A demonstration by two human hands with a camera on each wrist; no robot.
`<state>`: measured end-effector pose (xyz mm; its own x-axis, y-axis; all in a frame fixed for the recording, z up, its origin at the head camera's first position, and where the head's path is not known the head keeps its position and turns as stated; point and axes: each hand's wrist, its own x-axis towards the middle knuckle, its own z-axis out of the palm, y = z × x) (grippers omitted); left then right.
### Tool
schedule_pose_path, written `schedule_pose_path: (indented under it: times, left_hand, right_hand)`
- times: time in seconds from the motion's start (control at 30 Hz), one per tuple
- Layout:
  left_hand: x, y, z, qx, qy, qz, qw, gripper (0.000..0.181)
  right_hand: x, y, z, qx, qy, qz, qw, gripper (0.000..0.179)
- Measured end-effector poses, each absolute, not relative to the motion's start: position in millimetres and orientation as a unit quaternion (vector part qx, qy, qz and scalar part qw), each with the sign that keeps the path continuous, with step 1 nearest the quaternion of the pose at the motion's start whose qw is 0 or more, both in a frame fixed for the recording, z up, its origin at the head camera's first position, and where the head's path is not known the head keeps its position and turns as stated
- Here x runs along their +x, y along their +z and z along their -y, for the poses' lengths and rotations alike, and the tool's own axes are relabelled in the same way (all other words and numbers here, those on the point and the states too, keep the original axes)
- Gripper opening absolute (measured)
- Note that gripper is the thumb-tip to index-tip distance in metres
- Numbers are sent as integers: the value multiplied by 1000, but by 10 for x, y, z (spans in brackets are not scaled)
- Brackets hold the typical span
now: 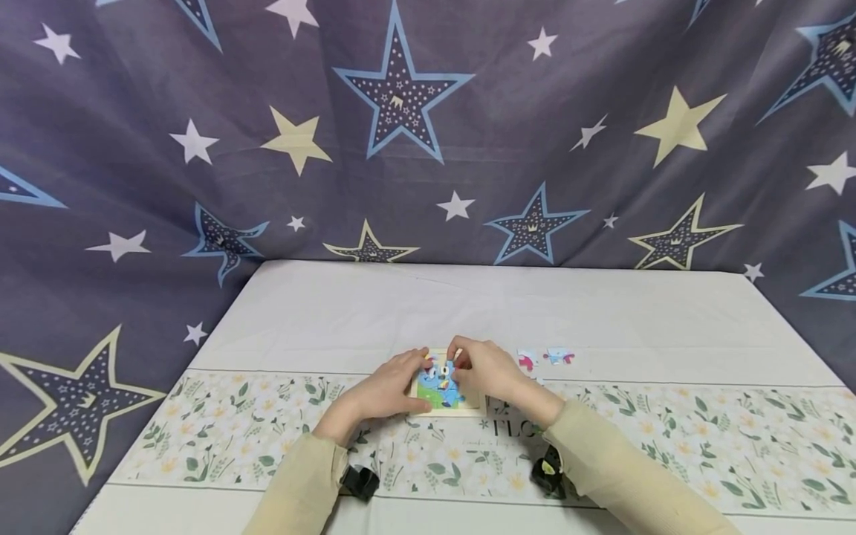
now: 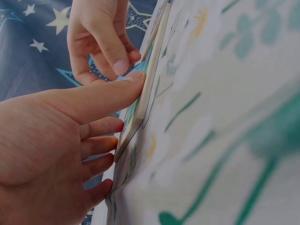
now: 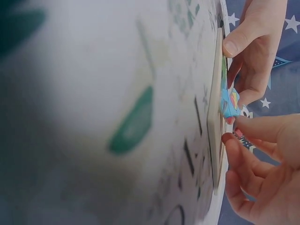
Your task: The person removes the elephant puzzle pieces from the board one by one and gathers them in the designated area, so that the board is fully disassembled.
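Observation:
A small wooden-framed jigsaw board [image 1: 449, 414] lies on the table with a blue cartoon figure and green ground in it. My left hand [image 1: 388, 388] rests along the board's left side, thumb at the near corner and fingers spread toward the far one. From the right, my right hand [image 1: 491, 369] reaches over the board. Its thumb and fingers pinch a blue jigsaw piece [image 3: 230, 104], which tilts up from the board in the right wrist view. In the left wrist view the thumb [image 2: 115, 91] lies across the frame's edge.
Two loose jigsaw pieces, a pink-and-blue one [image 1: 527, 360] and a blue one [image 1: 558, 356], lie right of the board. Part of another shows by the right wrist. A floral runner [image 1: 267, 431] crosses the white table. A star-patterned curtain [image 1: 468, 96] hangs behind.

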<state>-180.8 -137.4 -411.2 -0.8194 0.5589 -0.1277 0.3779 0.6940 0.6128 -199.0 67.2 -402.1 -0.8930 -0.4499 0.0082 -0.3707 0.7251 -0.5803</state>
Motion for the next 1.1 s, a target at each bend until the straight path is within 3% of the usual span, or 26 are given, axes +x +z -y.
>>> schedule_pose_path:
  times: [1.1]
  left_hand:
    - [-1794,-4095,1377,260,299,-905,154,64]
  right_hand:
    - [-1930,-3958,-953,-230,-365,-901,44,12]
